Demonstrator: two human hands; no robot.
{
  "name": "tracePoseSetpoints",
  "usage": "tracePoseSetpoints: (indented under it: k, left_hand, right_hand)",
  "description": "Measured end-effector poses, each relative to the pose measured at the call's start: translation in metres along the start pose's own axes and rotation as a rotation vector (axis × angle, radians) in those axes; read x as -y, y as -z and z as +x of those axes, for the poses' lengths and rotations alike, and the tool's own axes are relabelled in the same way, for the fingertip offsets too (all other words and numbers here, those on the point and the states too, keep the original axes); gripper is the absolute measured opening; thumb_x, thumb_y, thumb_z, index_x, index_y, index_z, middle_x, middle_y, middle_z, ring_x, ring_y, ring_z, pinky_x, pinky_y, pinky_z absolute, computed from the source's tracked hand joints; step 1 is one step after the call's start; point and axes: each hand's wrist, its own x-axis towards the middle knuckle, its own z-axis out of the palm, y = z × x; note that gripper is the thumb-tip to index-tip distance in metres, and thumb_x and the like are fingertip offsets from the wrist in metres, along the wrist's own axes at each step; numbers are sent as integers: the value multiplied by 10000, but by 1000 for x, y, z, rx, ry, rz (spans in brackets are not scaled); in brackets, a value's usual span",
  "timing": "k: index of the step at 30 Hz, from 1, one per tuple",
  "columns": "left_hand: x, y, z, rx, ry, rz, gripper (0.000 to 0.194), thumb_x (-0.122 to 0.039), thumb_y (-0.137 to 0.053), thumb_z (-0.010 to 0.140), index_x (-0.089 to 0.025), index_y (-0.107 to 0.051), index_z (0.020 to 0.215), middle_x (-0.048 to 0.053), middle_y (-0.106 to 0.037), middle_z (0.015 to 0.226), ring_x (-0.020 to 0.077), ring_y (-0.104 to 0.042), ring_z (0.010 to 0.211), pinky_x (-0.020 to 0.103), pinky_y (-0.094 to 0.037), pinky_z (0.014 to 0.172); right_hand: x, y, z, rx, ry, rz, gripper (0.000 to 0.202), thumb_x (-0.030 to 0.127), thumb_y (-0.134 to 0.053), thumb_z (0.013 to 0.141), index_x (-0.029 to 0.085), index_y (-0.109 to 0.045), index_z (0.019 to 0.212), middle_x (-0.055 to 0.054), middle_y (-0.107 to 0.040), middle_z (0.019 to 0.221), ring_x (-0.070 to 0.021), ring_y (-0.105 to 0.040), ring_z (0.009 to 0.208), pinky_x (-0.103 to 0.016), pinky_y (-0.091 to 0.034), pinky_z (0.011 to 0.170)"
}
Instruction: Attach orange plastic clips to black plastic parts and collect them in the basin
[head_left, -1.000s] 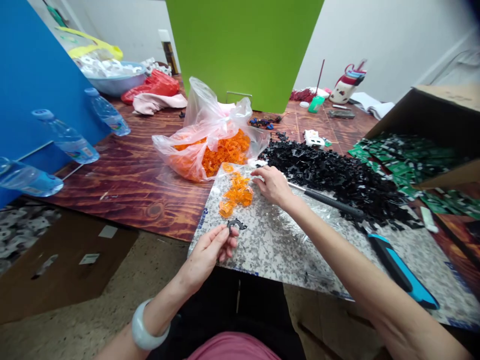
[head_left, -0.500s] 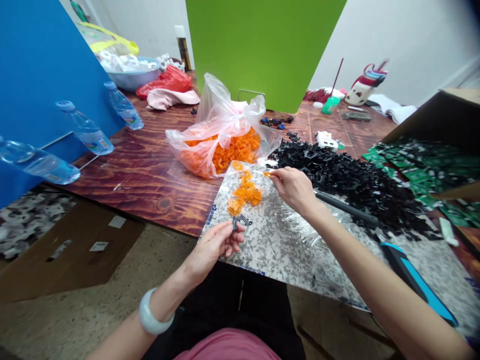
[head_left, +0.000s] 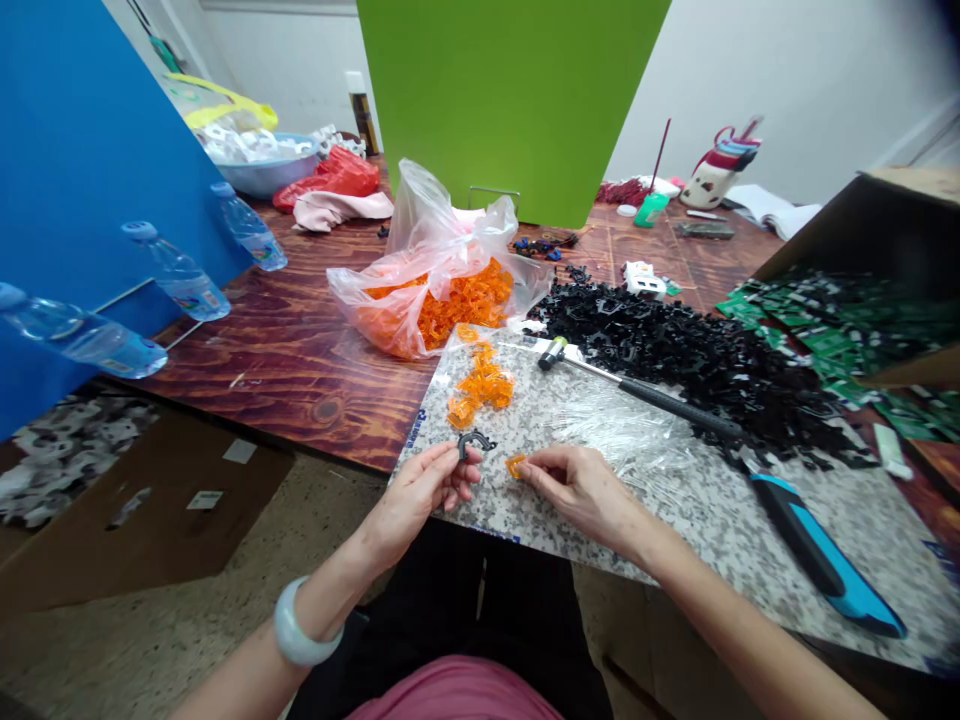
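Between the thumb and fingers of my left hand (head_left: 427, 485) is a curved black plastic part (head_left: 475, 440), its hooked arm pointing right. My right hand (head_left: 581, 490) pinches a small orange translucent plastic piece (head_left: 515, 466), just right of the black part and apart from it. Beyond my hands, several loose orange pieces (head_left: 484, 385) lie on the speckled stone-patterned board (head_left: 525, 520). A small hammer (head_left: 645, 392) with a yellowish-and-black head rests to the right, beside a bundle of thin clear strips (head_left: 622, 425).
A clear bag of orange pieces (head_left: 465, 305) stands behind the board. A heap of black parts (head_left: 675, 355) spreads at right, near a blue-and-black handled tool (head_left: 832, 560) and a box of green pieces (head_left: 810, 320). Water bottles (head_left: 176, 270) lean along the blue panel (head_left: 82, 130).
My right hand has come back toward me and left with the orange piece, uncovering the hammer head. My left hand keeps the black part in nearly the same spot.
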Motion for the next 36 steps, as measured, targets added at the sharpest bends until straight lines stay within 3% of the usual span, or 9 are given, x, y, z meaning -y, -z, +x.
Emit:
tracePoseSetpoints:
  k: [3, 9, 16, 23, 28, 32, 36]
  left_hand:
    - [0, -1, -1, -4, -8, 2, 286, -360, -661, 771, -106, -670, 903, 34, -625, 736, 92, -527, 590, 199, -336, 512]
    - [0, -2, -3, -25, -4, -4, 284, -351, -663, 773, -103, -679, 910, 37, -633, 745, 90, -530, 600, 198, -348, 529]
    - [-1, -5, 0, -30, 16, -29, 294, -350, -674, 763, -97, -679, 913, 46, -640, 733, 90, -528, 583, 195, -349, 509]
    - [0, -7, 2, -31, 20, -34, 300, -360, -676, 763, -97, -675, 908, 42, -636, 722, 86, -519, 572, 188, -339, 493]
    - [0, -6, 1, -28, 27, -32, 285, -341, -678, 757, -101, -675, 909, 40, -632, 732, 91, -525, 584, 194, -339, 499]
    - [-1, -7, 0, -33, 25, -32, 277, -338, -669, 762, -102, -676, 907, 39, -628, 733, 92, -523, 583, 199, -340, 505]
    - [1, -6, 0, -21, 25, -3, 301, -359, -658, 771, -105, -672, 934, 40, -627, 748, 97, -525, 599, 202, -347, 524]
  right_hand:
    - [0, -2, -1, 29, -26, 43, 386, 398, -436, 881, 167, -542, 591, 44, -381, 502, -96, -325, 478, -233, -239, 466]
    - [4, -3, -2, -13, -76, 99, 211, 328, -524, 841, 168, -652, 790, 6, -597, 610, -123, -487, 534, -233, -351, 524]
    - [2, -6, 0, -35, -120, 79, 279, 365, -547, 825, 177, -568, 619, 12, -556, 502, -110, -463, 452, -215, -322, 450]
    - [-6, 3, 0, -118, -91, -178, 331, 377, -491, 859, 194, -514, 585, -2, -532, 487, -124, -451, 441, -237, -306, 463]
    - [-6, 8, 1, -166, -59, -272, 237, 322, -458, 889, 199, -534, 701, -6, -568, 567, -144, -518, 504, -249, -342, 520]
    - [-2, 7, -2, -144, 20, -292, 179, 309, -472, 898, 209, -577, 793, -29, -618, 741, -166, -575, 644, -261, -388, 592]
    - [6, 5, -6, -171, 130, -205, 176, 331, -478, 912, 212, -607, 918, -50, -611, 858, -177, -581, 754, -276, -425, 658]
